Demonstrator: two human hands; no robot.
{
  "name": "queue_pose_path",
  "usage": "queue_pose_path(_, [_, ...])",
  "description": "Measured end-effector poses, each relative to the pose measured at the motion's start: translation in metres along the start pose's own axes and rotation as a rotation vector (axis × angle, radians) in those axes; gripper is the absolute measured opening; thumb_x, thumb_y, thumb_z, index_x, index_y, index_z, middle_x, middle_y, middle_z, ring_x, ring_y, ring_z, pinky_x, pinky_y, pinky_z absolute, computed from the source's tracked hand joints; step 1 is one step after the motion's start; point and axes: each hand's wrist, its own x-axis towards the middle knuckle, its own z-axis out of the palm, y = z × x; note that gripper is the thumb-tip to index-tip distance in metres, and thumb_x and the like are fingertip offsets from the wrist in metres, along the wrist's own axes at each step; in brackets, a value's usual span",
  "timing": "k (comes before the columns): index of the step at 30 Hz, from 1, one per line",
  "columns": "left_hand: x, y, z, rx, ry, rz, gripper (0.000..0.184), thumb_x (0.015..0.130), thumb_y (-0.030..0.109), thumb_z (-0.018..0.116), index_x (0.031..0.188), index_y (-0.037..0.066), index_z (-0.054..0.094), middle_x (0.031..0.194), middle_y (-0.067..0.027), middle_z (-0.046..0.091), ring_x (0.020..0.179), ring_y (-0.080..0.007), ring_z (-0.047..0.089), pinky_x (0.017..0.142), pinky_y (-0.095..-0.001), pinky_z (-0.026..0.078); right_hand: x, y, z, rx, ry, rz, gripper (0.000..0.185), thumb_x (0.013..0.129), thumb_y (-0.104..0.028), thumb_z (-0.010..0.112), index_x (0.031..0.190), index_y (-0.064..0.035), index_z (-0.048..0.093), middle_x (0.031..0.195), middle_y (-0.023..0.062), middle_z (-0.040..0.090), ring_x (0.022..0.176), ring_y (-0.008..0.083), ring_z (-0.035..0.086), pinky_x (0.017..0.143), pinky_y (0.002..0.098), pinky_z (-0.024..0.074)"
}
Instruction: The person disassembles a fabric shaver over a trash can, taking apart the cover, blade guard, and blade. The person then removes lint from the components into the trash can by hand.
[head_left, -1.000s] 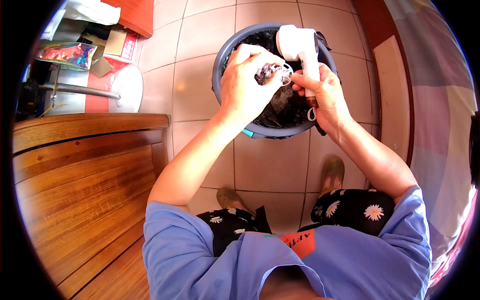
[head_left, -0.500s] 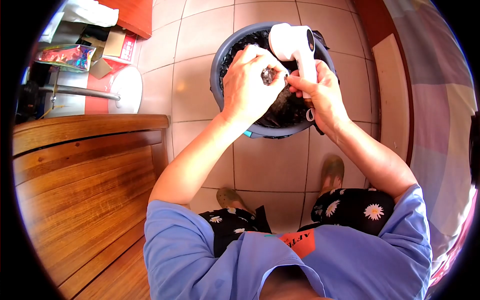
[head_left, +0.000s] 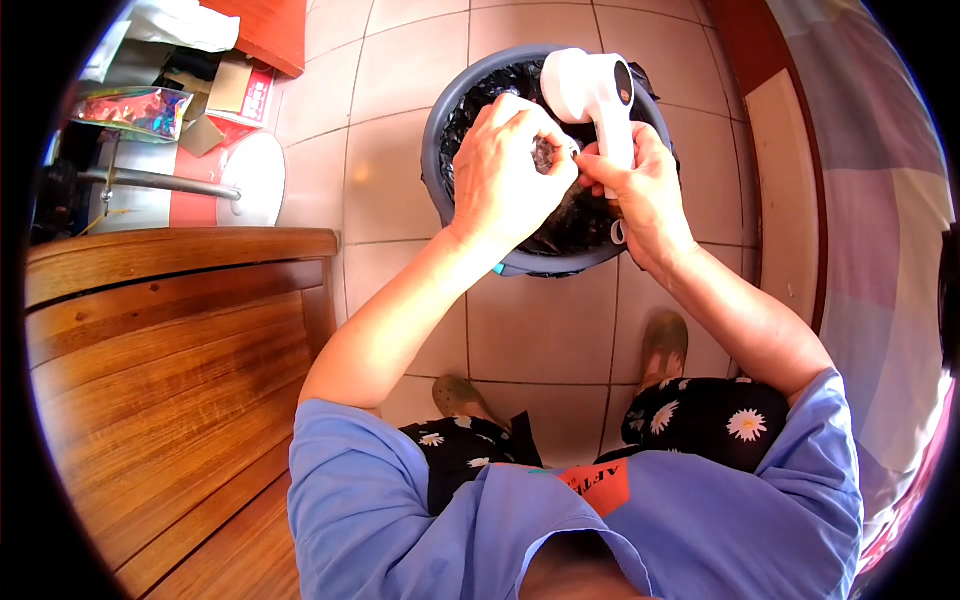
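In my right hand (head_left: 650, 195) is a white fabric shaver (head_left: 605, 110), gripped by its handle with the round head pointing up and away. A small loop (head_left: 618, 232) hangs at the handle's lower end. My left hand (head_left: 505, 170) is closed, thumb and fingers curled round a small clear piece with grey fluff (head_left: 545, 155), mostly hidden by the fingers. The thumb and fingertips of both hands meet beside the shaver. Below both hands stands a grey bin (head_left: 432, 165) lined with a black plastic bag (head_left: 545, 240); greyish fluff shows inside it.
Tiled floor (head_left: 400, 190) surrounds the bin. A wooden cabinet (head_left: 190, 360) is at the left, with a round white stand base (head_left: 255, 180), boxes (head_left: 235, 85) and a shiny pouch (head_left: 130, 112) beyond it. A checked cloth (head_left: 875, 250) hangs along the right.
My left hand has shifted slightly right, with the clear piece. The shaver has tilted a little to the right in my right hand. Both holds stay the same.
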Motion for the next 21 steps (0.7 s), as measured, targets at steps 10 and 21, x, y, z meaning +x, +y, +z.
queue_pose_path(10, [0.002,-0.015,-0.005,-0.060,0.068,-0.009,0.016,0.076,0.009,0.077,0.083,0.010,0.063,0.096,-0.0055,0.064,0.095,-0.0279,0.065,0.081,-0.0409,0.054,0.005,-0.002,-0.008,0.091,0.029,0.053,0.036,0.085,-0.001,0.073,0.113,0.0003,0.052,0.097,0.0089,0.068,0.077,0.0135,0.066,0.069,0.0250,0.0514])
queue_pose_path(21, [-0.002,-0.012,-0.019,-0.078,0.036,-0.034,0.016,0.076,-0.002,0.077,0.089,0.005,0.070,0.101,-0.0082,0.068,0.096,-0.0230,0.069,0.088,-0.0350,0.055,0.007,-0.003,-0.012,0.166,0.005,0.164,0.031,0.086,-0.003,0.074,0.109,-0.0015,0.054,0.091,0.0071,0.068,0.073,0.0114,0.064,0.067,0.0235,0.0506])
